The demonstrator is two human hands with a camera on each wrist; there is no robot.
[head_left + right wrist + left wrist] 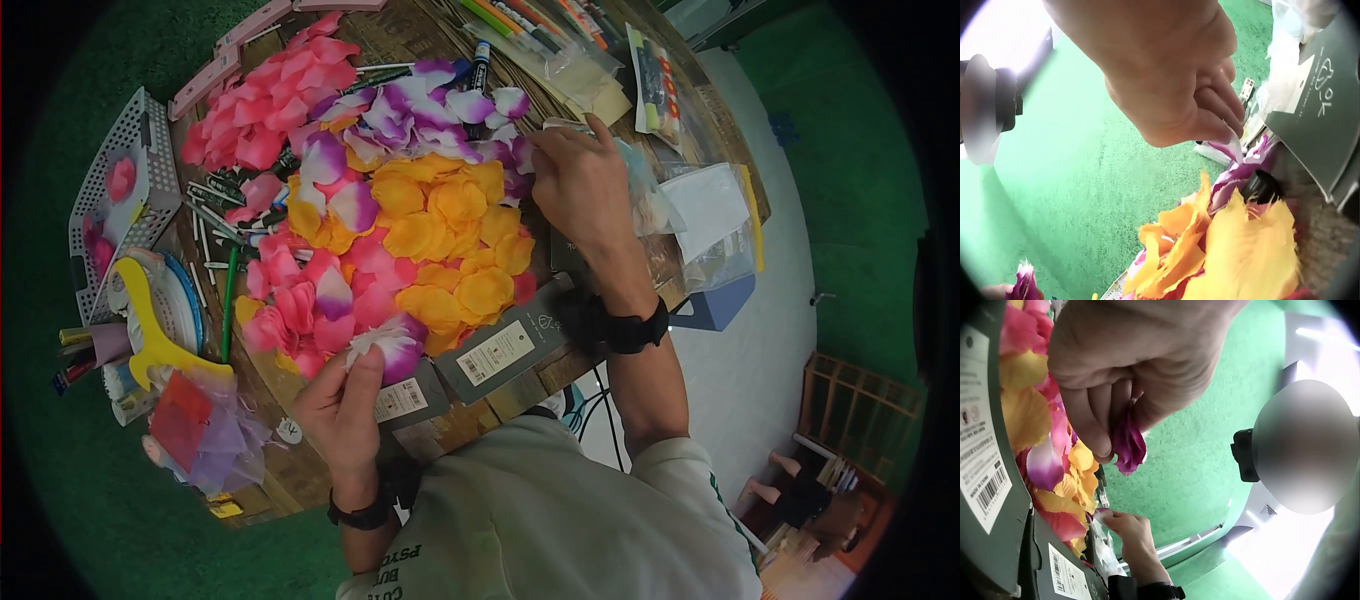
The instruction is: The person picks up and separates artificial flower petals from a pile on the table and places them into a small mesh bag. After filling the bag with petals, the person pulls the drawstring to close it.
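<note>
My left hand (345,410) pinches a small bunch of purple and white petals (400,345) over the table's near edge; in the left wrist view the bunch (1129,447) hangs between thumb and curled fingers. My right hand (585,185) is at the right end of the purple and white petal pile (420,115). In the right wrist view, the fingertips of that hand (1179,81) pinch a purple and white petal (1230,149). Between the hands lie yellow petals (430,220), with pink petals (300,300) around them.
Grey boxes with labels (500,352) line the near edge. Markers (215,205) and a white basket (140,190) are at the left, beside a yellow-handled item (150,320). Plastic bags (715,215) and pen packs (655,90) lie at the right. Another person (825,515) is lower right.
</note>
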